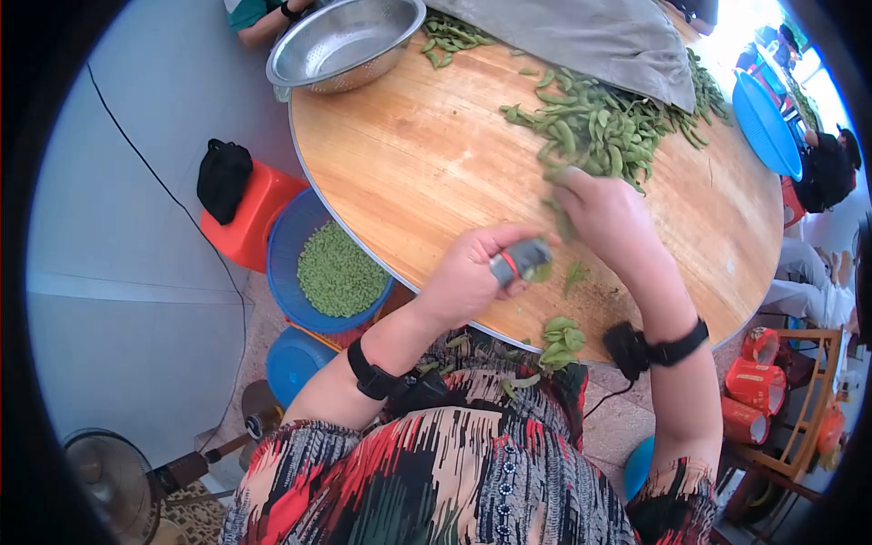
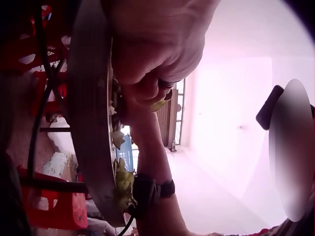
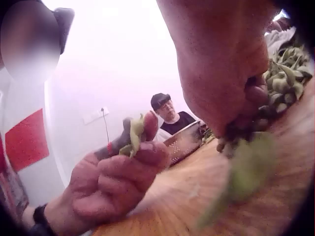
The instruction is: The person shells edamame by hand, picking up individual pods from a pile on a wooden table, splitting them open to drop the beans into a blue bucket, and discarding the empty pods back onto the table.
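My left hand [image 1: 468, 272] is over the table near its front edge. It pinches a green bean pod [image 3: 136, 135] between thumb and fingers. One digit wears a grey cover [image 3: 120, 141] with a red band. At the near edge of a heap of green bean pods [image 1: 609, 127] is my right hand [image 1: 604, 213]. From its fingertips hangs another bean pod [image 3: 251, 164], blurred in the right wrist view. A few flattened pods [image 1: 563, 341] lie at the table's front edge, right of the left hand.
A steel colander [image 1: 345, 45] stands at the far left of the round wooden table [image 1: 409, 163]. Grey cloth [image 1: 581, 41] partly covers the heap. Below the left edge, a blue basket [image 1: 283, 263] holds shelled beans. A person [image 3: 170, 115] sits across the table.
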Demonstrator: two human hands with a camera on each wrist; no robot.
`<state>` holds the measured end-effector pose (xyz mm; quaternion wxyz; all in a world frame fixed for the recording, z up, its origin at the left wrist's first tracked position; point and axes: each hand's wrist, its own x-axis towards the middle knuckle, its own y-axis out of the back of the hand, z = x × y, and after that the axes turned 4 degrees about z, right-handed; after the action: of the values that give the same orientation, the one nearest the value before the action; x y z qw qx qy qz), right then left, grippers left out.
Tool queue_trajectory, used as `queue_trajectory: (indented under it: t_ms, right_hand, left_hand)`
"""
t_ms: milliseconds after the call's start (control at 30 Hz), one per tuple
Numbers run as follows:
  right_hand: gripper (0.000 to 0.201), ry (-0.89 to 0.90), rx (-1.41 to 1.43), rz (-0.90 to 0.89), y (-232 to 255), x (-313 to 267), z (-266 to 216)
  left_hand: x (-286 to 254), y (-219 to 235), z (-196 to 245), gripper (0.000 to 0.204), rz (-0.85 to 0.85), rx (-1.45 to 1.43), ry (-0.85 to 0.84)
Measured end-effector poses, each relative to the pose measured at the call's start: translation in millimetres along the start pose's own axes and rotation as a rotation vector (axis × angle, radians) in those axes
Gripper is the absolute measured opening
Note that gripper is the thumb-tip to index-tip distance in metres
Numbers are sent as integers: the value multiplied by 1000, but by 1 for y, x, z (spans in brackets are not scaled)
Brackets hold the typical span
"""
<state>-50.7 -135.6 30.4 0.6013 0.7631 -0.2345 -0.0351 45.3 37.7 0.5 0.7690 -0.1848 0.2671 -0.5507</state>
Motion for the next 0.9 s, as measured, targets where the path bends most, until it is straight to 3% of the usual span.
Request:
queue_trajectory:
  t_ms: [33, 67, 100, 133, 167, 233, 267, 367, 400, 467, 500, 567, 600, 667, 700, 767, 800, 833, 867, 900]
  right_hand:
    - [14, -39, 98, 59, 5, -11, 2]
    - [14, -39, 91, 54, 8, -22, 1]
    - [14, -189, 199, 131, 14, -32, -1]
    - [15, -339, 305, 210, 18, -42, -3]
    - [15, -342, 297, 209, 17, -56, -6]
    - [17, -343, 777, 113, 10, -83, -13]
    - [17, -351, 777, 115, 10, -91, -18]
    - [15, -416, 841, 116, 9, -104, -31]
    - [15, -521, 1039, 119, 9, -106, -35]
    - [12, -716, 1502, 114, 4, -114, -39]
    - [12, -714, 1502, 117, 0, -116, -39]
    - [11, -753, 2263, -99, -6, -118, -40]
    - [12, -678, 2349, -102, -8, -116, -43]
    - [11, -688, 2303, -55, -7, -109, -43]
    - [10, -695, 2256, -2, -6, -105, -42]
    - [12, -716, 2172, 52, -1, -98, -41]
    - [14, -703, 1846, 94, 2, -95, -39]
    - [15, -680, 1521, 131, 6, -92, -36]
    - [18, -615, 1229, -43, 17, -94, -24]
    - [18, -614, 1229, -42, 18, -92, -18]
  left_hand:
    - [0, -5, -3, 27, 1, -11, -4]
    - [3, -12, -8, 28, -23, 174, -102]
    - [5, -17, -11, 28, -50, 360, -200]
    - [7, -18, -14, 41, -71, 546, -235]
    - [7, -21, -14, 41, -77, 539, -236]
    - [4, -30, -9, 56, -105, 757, -321]
    - [6, -29, -11, 70, -161, 854, -365]
    - [3, -32, -9, 65, -169, 913, -454]
    - [5, -29, -6, 65, -171, 914, -454]
    - [10, -19, 2, 59, -495, 1091, -866]
    - [9, -18, 2, 59, -497, 1092, -868]
    - [7, -18, 2, 41, -541, 951, -940]
    - [8, -18, 0, 41, -539, 951, -940]
    - [9, -19, -4, 31, -357, 798, -838]
    - [7, -20, -3, 31, -355, 801, -839]
    - [5, -22, 0, 21, -192, 736, -594]
    - [6, -21, 2, 25, -175, 699, -439]
    - [9, -21, 2, 25, -176, 701, -443]
    - [12, -20, 2, 28, -38, 781, -457]
    - [15, -18, 0, 31, 101, 858, -469]
